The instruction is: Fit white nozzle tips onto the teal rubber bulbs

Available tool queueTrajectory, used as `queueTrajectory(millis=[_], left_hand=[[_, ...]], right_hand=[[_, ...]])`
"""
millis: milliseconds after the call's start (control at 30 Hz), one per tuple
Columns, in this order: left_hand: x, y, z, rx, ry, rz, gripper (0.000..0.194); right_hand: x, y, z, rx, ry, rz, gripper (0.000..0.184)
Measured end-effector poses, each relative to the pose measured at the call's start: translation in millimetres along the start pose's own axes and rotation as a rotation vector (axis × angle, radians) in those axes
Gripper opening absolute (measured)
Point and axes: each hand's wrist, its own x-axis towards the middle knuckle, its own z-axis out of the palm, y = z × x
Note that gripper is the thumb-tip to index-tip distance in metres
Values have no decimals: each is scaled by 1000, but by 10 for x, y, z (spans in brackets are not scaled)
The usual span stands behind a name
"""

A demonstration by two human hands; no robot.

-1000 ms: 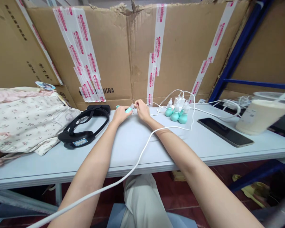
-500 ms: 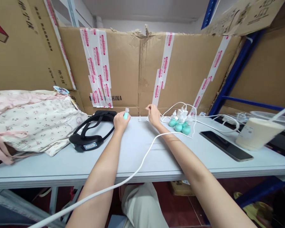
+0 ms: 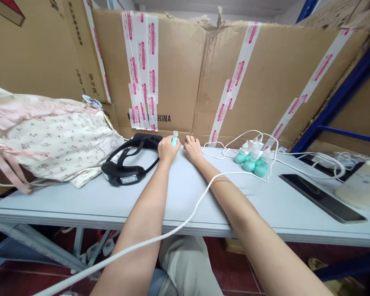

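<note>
My left hand [image 3: 168,149] is closed around a small teal squeeze bottle [image 3: 174,141], whose clear nozzle end points up. Just to its right, my right hand [image 3: 192,148] rests low at the tabletop with fingers curled downward. A tiny whitish piece [image 3: 181,147] shows between the two hands, close to the right fingertips; whether the fingers grip it is hidden. Several teal squeeze bottles with clear tops [image 3: 249,163] stand in a cluster right of my right hand.
A black head strap device [image 3: 128,174] and a floral cloth bag [image 3: 58,139] lie left. White cable [image 3: 200,201] crosses over my right arm and the grey table [image 3: 191,213]. A phone [image 3: 322,197] and a drink cup [image 3: 362,185] are right. Cardboard [image 3: 179,74] walls the back.
My right hand has moved left and down to the tabletop, beside my left hand, where a small clear piece stood. The view has shifted; the left hand still holds the bottle.
</note>
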Motion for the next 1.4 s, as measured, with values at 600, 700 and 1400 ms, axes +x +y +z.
queueTrajectory(millis=[600, 700, 1400], left_hand=[[-11, 8, -49, 23, -88, 6, 28], [-9, 14, -63, 23, -103, 3, 28], [-9, 13, -54, 7, -112, 14, 27]], right_hand=[[-52, 35, 54, 137, -4, 73, 35], [-89, 28, 3, 166, -5, 136, 35], [-131, 18, -45, 239, -46, 175, 36]])
